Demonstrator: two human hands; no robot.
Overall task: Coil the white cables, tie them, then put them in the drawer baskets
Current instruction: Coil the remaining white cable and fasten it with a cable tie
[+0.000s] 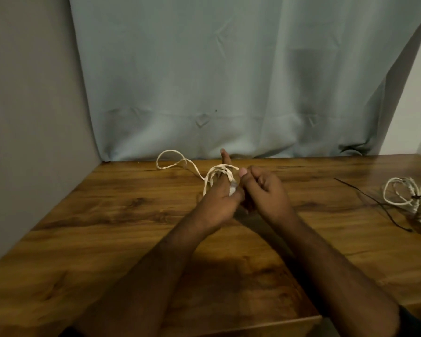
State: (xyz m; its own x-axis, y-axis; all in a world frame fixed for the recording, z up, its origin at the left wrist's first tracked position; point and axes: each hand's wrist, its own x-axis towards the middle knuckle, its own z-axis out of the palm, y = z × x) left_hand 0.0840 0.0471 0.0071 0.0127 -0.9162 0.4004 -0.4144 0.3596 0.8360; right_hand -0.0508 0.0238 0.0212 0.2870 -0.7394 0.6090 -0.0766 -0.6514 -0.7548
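Coiling in progress above the wooden table (107, 215): we wind the white cable (219, 172) round the left hand (219, 200), its fingers curled on the loops, the right hand (263, 190) pinching the strand — light, limp, springy, we judge — best held where turns cross

Left hand (219, 198) gripping, forefinger raised, right hand (265, 190) pinching
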